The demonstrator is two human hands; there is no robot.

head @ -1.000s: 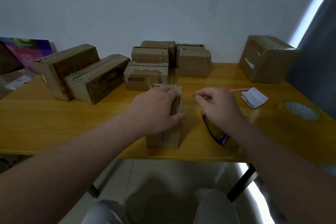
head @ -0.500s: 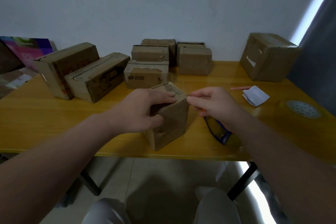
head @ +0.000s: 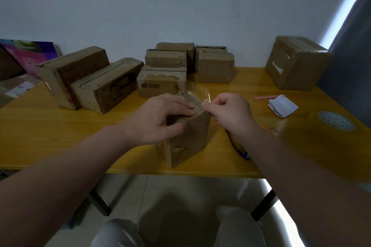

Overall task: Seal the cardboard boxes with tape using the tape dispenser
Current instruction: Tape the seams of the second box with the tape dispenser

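Left hand lies over the small box, its fingers bent across the top face and its thumb pressed on the near side, so it grips the box. Right hand sits at the top right corner of the small box, thumb and forefinger pinched on the end of a strip of clear tape. The strip curves up behind the top of the box and back down to those fingers.

The small box stands on the desk close to the front edge. It is turned so that one corner faces the person, and its top bears a printed pattern.

Just right of the small box, under the right wrist, lies the tape dispenser. It is dark blue with a touch of orange and mostly hidden by the arm. Well to the right of the small box are a folded white paper, a thin pink stick and a roll of tape lying flat, which is blurred.

Behind the small box stands a cluster of boxes; the nearest, a flat box, has a logo on its front. Behind and to the left of the small box lie two long boxes side by side and touching, with a purple board beyond them. Behind and far to the right of the small box stands a large box.
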